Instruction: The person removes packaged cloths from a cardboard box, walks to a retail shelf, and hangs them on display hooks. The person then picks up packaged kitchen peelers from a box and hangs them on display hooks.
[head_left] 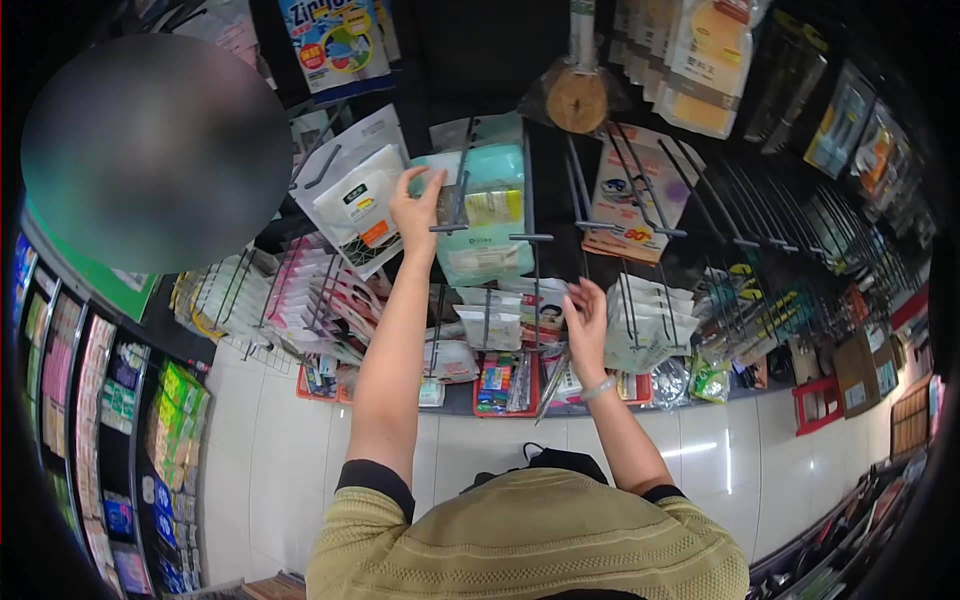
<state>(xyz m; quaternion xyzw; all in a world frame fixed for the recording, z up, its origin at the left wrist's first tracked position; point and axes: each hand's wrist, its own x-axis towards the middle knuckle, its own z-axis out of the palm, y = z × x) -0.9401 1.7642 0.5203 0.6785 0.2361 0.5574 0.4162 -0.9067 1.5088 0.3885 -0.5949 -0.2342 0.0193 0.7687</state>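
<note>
My left hand [415, 212] is raised to the hanging rack, its thumb and fingers curled at the left edge of a teal-and-white plastic packet [486, 255] on a metal hook. Just left of that hand hangs a white packet [366, 205] with a dark label and an orange patch, tilted on its hook. Lower and to the right, my right hand [587, 322] has its fingers apart and nothing in them. It is between a small white packet with a face printed on it [545, 308] and a row of pale packets [650, 318].
Metal hooks [735, 215] jut out across the rack. A pinkish packet [635, 195] hangs at centre right. Red trays [507, 388] hold small goods below. Shelves of packaged goods [85, 400] stand at left. A cardboard box [862, 370] sits at right. A blurred disc covers the upper left.
</note>
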